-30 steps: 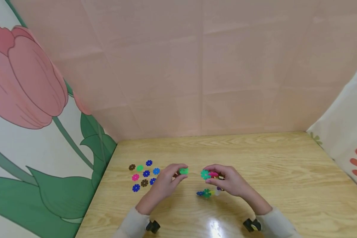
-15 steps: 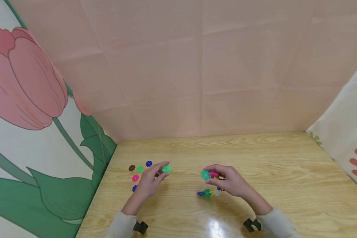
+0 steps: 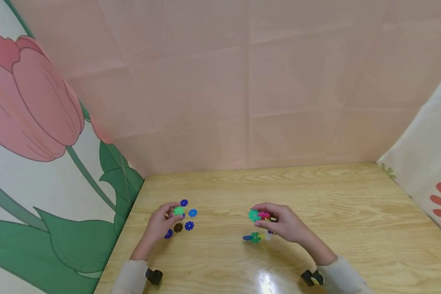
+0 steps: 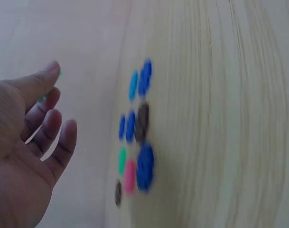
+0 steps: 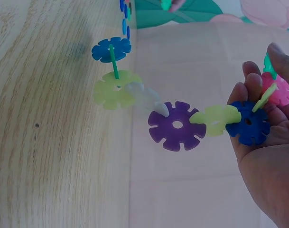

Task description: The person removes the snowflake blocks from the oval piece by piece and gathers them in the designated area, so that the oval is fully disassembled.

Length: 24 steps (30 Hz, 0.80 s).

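Over the loose pieces at the left, my left hand (image 3: 157,223) pinches a light green snowflake disc (image 3: 178,210) between thumb and forefinger. Only slivers of that disc show past the thumb in the left wrist view. My right hand (image 3: 281,220) holds one end of a chain of interlocked snowflake discs, with a teal disc (image 3: 254,215) and a pink disc (image 3: 263,215) at its fingertips. From the palm the chain hangs through a dark blue disc (image 5: 248,122), a purple disc (image 5: 177,126) and a pale yellow disc (image 5: 115,90) to a blue end disc (image 5: 111,50).
Loose snowflake discs lie flat on the wooden table (image 3: 220,261): a light blue one (image 3: 192,212), a brown one (image 3: 178,227), several dark blue ones and, in the left wrist view, a pink one (image 4: 129,176). A pink cloth backdrop (image 3: 242,90) rises behind the table.
My left hand has moved left with the green disc, from near the right hand to above the loose discs, covering some of them. The right hand and its chain have hardly moved.
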Motion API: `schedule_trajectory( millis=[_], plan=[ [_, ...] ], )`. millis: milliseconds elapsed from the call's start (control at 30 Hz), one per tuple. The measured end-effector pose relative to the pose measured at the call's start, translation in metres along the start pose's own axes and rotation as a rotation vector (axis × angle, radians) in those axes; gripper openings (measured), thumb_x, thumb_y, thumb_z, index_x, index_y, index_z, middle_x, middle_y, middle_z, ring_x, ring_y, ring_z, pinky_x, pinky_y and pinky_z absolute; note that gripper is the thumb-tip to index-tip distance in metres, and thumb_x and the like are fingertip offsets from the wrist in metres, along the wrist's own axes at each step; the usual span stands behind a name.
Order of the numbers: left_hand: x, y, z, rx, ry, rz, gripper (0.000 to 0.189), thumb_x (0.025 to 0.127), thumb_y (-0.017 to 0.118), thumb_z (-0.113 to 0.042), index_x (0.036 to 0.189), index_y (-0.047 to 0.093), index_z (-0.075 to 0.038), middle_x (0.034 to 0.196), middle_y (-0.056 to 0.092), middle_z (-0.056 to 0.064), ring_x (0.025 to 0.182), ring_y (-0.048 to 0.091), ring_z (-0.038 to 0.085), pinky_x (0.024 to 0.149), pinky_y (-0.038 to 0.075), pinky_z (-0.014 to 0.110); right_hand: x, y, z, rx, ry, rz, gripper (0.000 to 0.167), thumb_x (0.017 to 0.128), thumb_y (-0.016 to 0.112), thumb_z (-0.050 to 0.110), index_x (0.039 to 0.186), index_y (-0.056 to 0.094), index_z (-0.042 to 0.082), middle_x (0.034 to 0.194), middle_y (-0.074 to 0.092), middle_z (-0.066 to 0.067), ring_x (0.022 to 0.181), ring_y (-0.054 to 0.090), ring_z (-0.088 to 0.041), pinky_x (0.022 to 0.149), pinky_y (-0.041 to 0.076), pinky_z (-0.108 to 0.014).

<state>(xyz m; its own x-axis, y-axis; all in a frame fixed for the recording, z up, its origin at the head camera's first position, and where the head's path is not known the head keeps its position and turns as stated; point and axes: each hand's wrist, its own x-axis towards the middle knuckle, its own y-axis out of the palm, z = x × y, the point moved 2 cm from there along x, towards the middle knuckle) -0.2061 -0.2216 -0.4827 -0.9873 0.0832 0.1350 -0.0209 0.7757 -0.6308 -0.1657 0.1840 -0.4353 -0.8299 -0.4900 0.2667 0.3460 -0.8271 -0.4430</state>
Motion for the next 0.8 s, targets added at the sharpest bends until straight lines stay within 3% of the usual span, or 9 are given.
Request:
schedule_trajectory(
  millis=[200,433,667,800],
  plan=[
    [0.005,-0.015,0.036,0.003,-0.059,-0.057,0.037,0.092,0.076,-0.014,0.127,0.067,-0.006,0.094,0.06,0.006,0.083,0.053,0.018,0.064,0.046,0.025,-0.001,-0.001,0.0,-0.006,-0.006,0.011,0.036,0.096,0.071,0.018,0.128,0.064,0.004,0.09,0.064,0.0,0.057,0.05,-0.002,0.047,0.049,-0.026],
    [0.01,-0.024,0.07,0.095,-0.154,-0.048,0.038,0.093,0.076,-0.019,0.127,0.067,-0.004,0.092,0.058,0.006,0.084,0.05,0.019,0.073,0.043,0.031,0.0,-0.001,-0.001,-0.011,-0.017,0.014,0.035,0.096,0.071,0.018,0.128,0.065,0.008,0.094,0.066,-0.001,0.058,0.052,-0.002,0.048,0.05,-0.026],
    [0.008,-0.032,0.084,0.146,-0.196,-0.051,0.039,0.091,0.076,-0.014,0.126,0.066,0.001,0.091,0.061,0.009,0.082,0.053,0.021,0.071,0.044,0.031,0.0,-0.001,0.0,-0.014,-0.036,0.016,0.033,0.096,0.071,0.014,0.128,0.065,0.008,0.095,0.067,-0.003,0.059,0.051,-0.002,0.048,0.049,-0.026],
    [0.008,-0.033,0.084,0.19,-0.207,-0.021,0.038,0.093,0.075,-0.013,0.126,0.065,0.003,0.104,0.062,0.015,0.091,0.056,0.025,0.077,0.047,0.036,0.0,-0.001,0.001,-0.011,-0.037,0.019,0.034,0.096,0.071,0.015,0.128,0.065,0.006,0.095,0.067,-0.002,0.058,0.052,-0.002,0.048,0.049,-0.026]
  ],
)
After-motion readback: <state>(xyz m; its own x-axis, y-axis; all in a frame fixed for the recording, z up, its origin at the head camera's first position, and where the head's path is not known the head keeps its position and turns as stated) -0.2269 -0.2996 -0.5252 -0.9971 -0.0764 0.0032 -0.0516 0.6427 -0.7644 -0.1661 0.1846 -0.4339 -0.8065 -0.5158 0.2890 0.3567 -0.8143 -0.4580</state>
